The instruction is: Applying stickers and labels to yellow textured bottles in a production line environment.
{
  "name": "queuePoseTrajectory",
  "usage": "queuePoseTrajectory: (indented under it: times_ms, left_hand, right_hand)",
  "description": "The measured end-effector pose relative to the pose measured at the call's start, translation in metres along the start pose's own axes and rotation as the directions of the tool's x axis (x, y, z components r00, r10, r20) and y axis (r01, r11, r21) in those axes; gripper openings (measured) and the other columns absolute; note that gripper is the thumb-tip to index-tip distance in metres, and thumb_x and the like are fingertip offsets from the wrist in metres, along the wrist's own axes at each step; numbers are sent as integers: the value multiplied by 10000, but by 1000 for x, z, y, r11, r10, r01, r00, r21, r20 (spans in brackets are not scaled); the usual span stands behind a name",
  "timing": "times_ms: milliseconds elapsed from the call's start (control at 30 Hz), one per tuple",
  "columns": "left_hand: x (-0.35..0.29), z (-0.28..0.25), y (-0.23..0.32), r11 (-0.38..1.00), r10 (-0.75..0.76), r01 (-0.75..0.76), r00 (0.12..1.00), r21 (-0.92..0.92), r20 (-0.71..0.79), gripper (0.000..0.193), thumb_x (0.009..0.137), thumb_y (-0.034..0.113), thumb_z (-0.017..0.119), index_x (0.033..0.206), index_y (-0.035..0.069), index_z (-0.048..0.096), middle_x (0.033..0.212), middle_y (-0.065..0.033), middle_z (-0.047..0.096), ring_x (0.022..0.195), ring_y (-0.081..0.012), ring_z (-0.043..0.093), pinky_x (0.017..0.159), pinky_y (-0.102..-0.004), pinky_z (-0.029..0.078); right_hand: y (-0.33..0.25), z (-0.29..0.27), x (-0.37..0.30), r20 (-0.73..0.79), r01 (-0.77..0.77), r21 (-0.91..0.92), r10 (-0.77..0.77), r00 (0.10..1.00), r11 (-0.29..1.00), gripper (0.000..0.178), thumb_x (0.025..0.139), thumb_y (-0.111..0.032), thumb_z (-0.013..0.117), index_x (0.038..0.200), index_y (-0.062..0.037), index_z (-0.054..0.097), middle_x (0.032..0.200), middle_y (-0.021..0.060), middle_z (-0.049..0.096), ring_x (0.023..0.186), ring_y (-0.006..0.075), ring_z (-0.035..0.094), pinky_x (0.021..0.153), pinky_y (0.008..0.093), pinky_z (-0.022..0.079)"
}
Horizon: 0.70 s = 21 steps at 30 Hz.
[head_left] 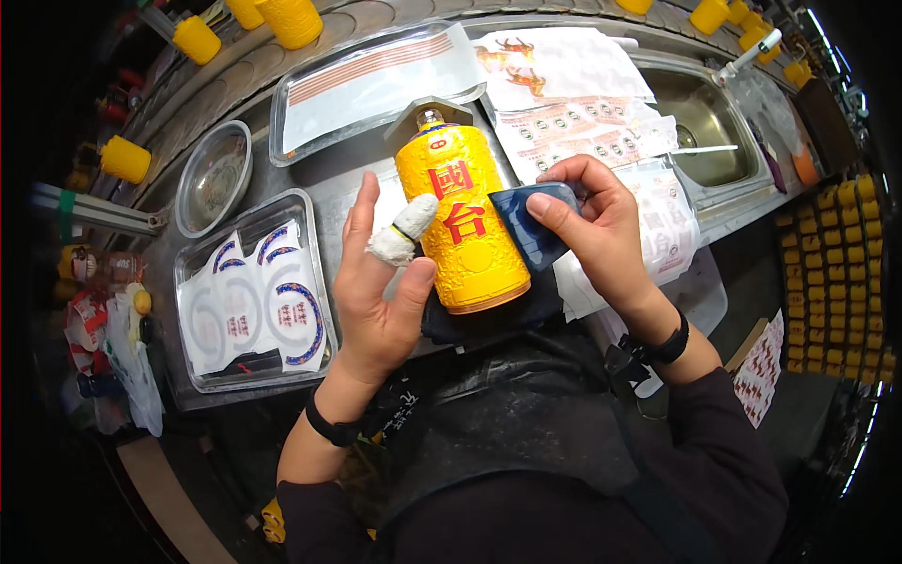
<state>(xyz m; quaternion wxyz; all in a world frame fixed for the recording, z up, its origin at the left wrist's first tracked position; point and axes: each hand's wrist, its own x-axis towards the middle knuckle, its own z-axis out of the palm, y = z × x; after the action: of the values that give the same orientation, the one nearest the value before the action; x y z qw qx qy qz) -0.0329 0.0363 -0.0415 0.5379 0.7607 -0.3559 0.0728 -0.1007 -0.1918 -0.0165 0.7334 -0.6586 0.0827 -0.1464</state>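
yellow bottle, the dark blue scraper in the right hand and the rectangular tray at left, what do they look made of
Yellow bottle: perhaps glass or ceramic; the embossed, semi-gloss yellow coating hides the body.
Dark blue scraper: likely plastic or rubber, smooth and glossy, judging by its pale reflections.
Rectangular tray: probably stainless steel, from its silvery, shiny rim.

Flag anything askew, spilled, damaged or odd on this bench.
Mildly untidy: the sheets right of the bottle overlap at uneven angles, and a white stick juts over the sink. The left hand wears a bulky white wrap on one finger, perhaps deliberately. No spill is evident.
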Motion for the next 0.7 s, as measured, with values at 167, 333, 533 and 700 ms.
queuePoseTrajectory:
  times_ms: [167, 333, 533, 700]
  left_hand:
    - [-1, 6, -3, 998, -9, 6, 998, 58, 68, 389, 899, 300, 612, 1229, 101, 663, 1473, -322, 335, 1364, -423, 364, 1124, -555, 163]
    - [4, 6, -3, 972, 71, -104, 985, 210, 156, 375, 889, 343, 621, 1222, 179, 678, 1520, -292, 264, 1407, -395, 298, 1105, -610, 117]
    - [1, -1, 2, 942, 142, -213, 953, 260, 267, 435, 923, 439, 560, 1205, 133, 686, 1526, -282, 272, 1384, -403, 343, 1141, -560, 65]
    - [3, -12, -9, 998, 48, -48, 999, 46, 5, 367, 891, 272, 616, 1189, 67, 678, 1440, -294, 407, 1358, -391, 396, 1111, -499, 231]
  right_hand:
    - [9, -16, 0, -65, -102, -130, 94, 993, 986, 196, 856, -46, 708, 990, -7, 572, 881, 9, 619, 785, 40, 585, 698, 185, 493]
    - [3, -7, 4, -60, -45, -55, 42, 997, 997, 199, 850, -42, 712, 988, -7, 574, 882, 10, 622, 778, 38, 583, 692, 184, 490]
    - [8, -8, 10, -21, -50, -106, 48, 999, 993, 202, 840, -50, 720, 983, -9, 583, 857, 15, 626, 766, 39, 580, 690, 184, 485]
    - [2, -3, 10, -51, -42, -71, 38, 998, 997, 200, 842, -49, 713, 987, -4, 583, 868, 20, 628, 770, 48, 584, 696, 184, 487]
